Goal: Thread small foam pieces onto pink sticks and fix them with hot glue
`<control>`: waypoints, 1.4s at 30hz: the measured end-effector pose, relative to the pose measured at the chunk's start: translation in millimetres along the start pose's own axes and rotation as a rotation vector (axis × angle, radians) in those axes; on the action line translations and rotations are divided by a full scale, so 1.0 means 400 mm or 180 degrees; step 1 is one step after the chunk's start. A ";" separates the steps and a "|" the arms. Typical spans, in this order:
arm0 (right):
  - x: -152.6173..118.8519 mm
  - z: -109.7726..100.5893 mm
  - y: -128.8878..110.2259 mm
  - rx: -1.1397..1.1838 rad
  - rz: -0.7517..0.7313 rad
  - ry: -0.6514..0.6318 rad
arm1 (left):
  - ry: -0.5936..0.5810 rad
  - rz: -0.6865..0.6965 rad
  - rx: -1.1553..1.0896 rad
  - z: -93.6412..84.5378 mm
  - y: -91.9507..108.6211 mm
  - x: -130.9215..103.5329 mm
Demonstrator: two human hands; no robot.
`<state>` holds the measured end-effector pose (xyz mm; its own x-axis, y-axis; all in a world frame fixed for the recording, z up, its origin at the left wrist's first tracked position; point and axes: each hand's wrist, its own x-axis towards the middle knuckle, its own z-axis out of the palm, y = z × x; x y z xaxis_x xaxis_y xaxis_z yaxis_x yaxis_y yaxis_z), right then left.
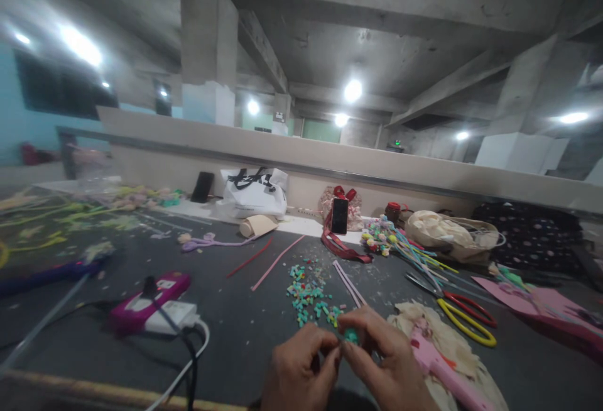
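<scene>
Close to the table's front edge, my left hand [304, 364] and my right hand [384, 354] meet fingertip to fingertip. A small teal-green piece [351, 335] shows between the thumb and fingers of my right hand; its exact kind is too small to tell. My left thumb and forefinger pinch together right beside it, and what lies between them is hidden. Just beyond my hands is a scattered heap of tiny green pieces [306, 295], with a few in other colours. Two pale pink stems [348, 284] lie behind my right hand.
At right, a pink glue gun [438, 361] rests on crumpled cream cloth [405, 317], near scissors [464, 320] with red and yellow handles. A magenta power strip [164, 291] with cables lies left. A phone [339, 216], ribbon [343, 249] and colourful stem bundle [381, 235] stand farther back.
</scene>
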<state>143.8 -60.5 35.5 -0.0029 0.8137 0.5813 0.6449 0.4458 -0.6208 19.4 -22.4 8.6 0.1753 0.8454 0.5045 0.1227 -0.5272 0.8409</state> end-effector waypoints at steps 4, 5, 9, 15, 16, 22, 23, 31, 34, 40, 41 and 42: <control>0.004 -0.006 -0.001 -0.0096 -0.0068 -0.0190 | 0.0013 0.0023 0.0141 0.000 -0.002 0.001; 0.004 -0.006 -0.001 -0.0103 -0.0073 -0.0215 | 0.0010 0.0025 0.0163 0.000 -0.002 0.001; -0.002 -0.005 0.003 -0.0011 -0.0045 -0.0182 | -0.0027 -0.0063 0.0167 0.000 0.004 0.002; -0.004 -0.038 0.018 0.0147 0.0145 0.0408 | -0.0083 -0.0997 -0.0585 -0.006 0.005 0.020; -0.002 -0.047 0.022 0.0094 0.0164 0.0449 | -0.0125 -0.1231 -0.0834 -0.013 0.006 0.027; -0.005 -0.074 0.048 -0.0077 0.0399 0.0304 | -0.0094 -0.1789 -0.1642 -0.101 0.013 0.071; -0.009 -0.074 0.052 -0.0138 0.0485 0.0317 | -0.0077 -0.1799 -0.1726 -0.118 0.012 0.077; -0.044 -0.103 0.073 -0.0370 0.1198 0.0465 | 0.0251 -0.1937 -0.2247 -0.191 -0.009 0.108; -0.042 -0.113 0.089 -0.0350 0.1296 0.0567 | 0.0266 -0.1914 -0.2300 -0.188 -0.007 0.107; -0.012 -0.095 0.106 -0.0627 0.0969 -0.0168 | 0.0008 -0.1960 -0.2062 -0.161 0.004 0.099; -0.006 -0.088 0.105 -0.0682 0.0916 -0.0268 | -0.0047 -0.1975 -0.2042 -0.157 0.003 0.099; 0.001 -0.080 0.104 -0.0717 0.0900 -0.0351 | -0.0087 -0.1986 -0.2028 -0.154 0.002 0.098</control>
<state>195.1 -53.5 27.0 0.1249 0.9336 0.3357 0.7839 0.1145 -0.6102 -33.7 15.6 41.0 0.2824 0.9560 -0.0797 -0.3612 0.1829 0.9144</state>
